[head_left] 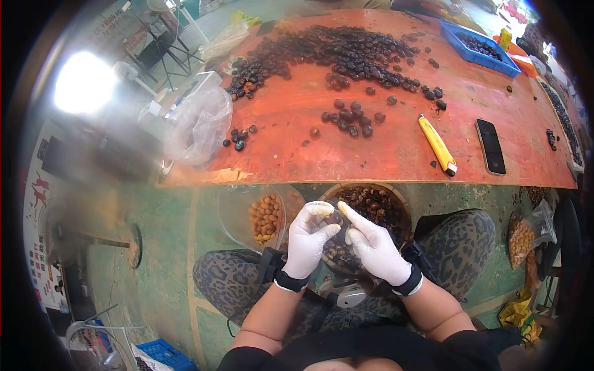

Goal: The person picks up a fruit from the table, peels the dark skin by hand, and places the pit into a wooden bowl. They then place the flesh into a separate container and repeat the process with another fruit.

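Both my hands wear white gloves and meet above a round basket (401, 210) of dark shell pieces, just in front of the table edge. My left hand (307, 242) is closed, its thumb and bent fingers around a dark round fruit (336, 218) that is partly hidden. Close beside it, my right hand (376, 248) has its forefinger stretched to the fruit and its thumb tucked below; whatever lies between them is hard to make out. Left of the basket, a see-through tub (230, 216) holds light-brown peeled kernels (265, 217).
Dark round fruits (322, 52) are heaped across the red table (278, 148). A yellow utility knife (437, 145) and a phone (490, 146) lie on its right side. A blue tray (448, 34) stands behind; a plastic bag (201, 123) sits left. Another bag (521, 238) holds kernels.
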Motion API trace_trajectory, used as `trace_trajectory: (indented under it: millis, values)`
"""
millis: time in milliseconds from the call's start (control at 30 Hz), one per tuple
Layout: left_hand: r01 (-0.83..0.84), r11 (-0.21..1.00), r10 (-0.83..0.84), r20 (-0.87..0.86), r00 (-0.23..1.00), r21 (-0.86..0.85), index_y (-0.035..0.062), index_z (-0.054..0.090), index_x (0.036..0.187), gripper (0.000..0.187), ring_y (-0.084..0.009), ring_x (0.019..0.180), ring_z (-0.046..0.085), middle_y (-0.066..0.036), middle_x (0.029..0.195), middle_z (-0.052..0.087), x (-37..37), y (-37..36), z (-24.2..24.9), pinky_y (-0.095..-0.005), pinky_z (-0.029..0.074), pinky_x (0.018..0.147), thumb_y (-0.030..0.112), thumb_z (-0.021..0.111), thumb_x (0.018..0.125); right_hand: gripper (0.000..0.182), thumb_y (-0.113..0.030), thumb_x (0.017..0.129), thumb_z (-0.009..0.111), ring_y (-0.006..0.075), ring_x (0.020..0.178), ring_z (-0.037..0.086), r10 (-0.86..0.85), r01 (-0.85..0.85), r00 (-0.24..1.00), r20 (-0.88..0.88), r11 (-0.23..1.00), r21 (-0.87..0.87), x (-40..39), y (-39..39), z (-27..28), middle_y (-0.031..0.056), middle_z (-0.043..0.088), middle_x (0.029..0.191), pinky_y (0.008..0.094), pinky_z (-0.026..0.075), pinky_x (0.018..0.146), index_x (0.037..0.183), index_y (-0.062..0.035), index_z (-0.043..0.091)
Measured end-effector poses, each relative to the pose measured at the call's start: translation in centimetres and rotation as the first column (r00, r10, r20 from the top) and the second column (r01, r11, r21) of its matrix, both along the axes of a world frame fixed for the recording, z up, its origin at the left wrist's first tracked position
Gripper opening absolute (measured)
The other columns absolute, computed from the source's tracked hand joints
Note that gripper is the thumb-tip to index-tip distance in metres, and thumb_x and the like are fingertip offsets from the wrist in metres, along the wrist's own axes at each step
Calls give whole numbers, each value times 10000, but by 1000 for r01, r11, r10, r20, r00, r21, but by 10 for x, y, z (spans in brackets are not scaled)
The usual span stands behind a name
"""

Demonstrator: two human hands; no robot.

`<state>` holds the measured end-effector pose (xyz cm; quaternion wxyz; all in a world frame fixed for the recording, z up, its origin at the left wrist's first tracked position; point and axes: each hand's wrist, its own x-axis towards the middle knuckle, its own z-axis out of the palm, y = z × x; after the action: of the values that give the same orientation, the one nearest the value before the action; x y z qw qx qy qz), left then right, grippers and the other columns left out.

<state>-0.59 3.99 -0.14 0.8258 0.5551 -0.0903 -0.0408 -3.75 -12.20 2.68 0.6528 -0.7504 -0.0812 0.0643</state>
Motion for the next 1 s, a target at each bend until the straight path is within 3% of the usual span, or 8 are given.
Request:
trace_trajectory:
  millis: [100,200,300,400,500,700,833,1000]
  values:
    - [0,1000,0,3,1000,-25,24,597,1007,313,-141,989,575,-41,1120,541,3,5,-5,-269,481,874,-151,651,754,536,3,893,509,332,1184,555,90,-92,995,-50,995,-36,1,-4,11,256,534,1280,325,442,956,1413,-75,405]
    - [25,999,-24,12,1000,-38,20,610,1024,322,-154,1010,579,-49,1133,545,4,7,-4,-273,484,881,-153,647,755,554,-12,896,521,221,971,649,129,-132,990,-56,989,-65,2,-7,14,183,640,1119,279,475,857,1430,-78,386]
    - [53,999,-52,53,997,-11,18,622,1035,334,-161,1022,580,-57,1142,548,8,12,-4,-275,485,888,-160,642,753,551,-23,933,465,30,678,402,201,-184,959,-198,978,99,4,-12,15,-65,447,764,179,393,647,1465,-75,334]
    - [78,997,-77,71,995,-15,20,626,1030,340,-160,1019,579,-61,1139,548,9,14,-4,-277,483,892,-167,644,746,541,-2,912,503,26,701,346,202,-117,945,-259,944,309,2,-9,10,7,496,832,160,385,656,1435,-89,394]
    - [54,998,-53,60,997,-27,29,623,1007,341,-153,1003,574,-58,1125,542,8,12,-5,-276,483,886,-171,655,732,497,2,922,490,48,751,474,182,-82,932,-315,949,304,0,-7,2,52,587,897,193,436,733,1410,-72,430]
    - [-22,1000,24,85,996,-22,46,604,971,342,-136,969,564,-49,1102,532,6,5,-11,-266,483,863,-175,668,717,491,-20,947,463,17,680,395,-58,54,997,43,995,86,-7,16,-19,-62,492,830,164,391,635,1429,-103,415]
    - [-30,999,31,93,995,-16,46,600,970,341,-135,971,565,-49,1102,533,6,6,-12,-267,484,863,-178,662,720,472,-14,920,511,154,1103,574,1,17,990,-142,991,130,-5,10,-6,176,593,1254,274,428,946,1386,-59,452]
    - [-26,999,27,23,999,-31,59,602,946,337,-145,957,556,-47,1076,548,6,7,-8,-284,465,876,-160,684,704,465,-12,919,517,134,1058,585,86,-46,957,-276,988,147,1,1,8,161,618,1216,264,439,928,1378,-62,464]
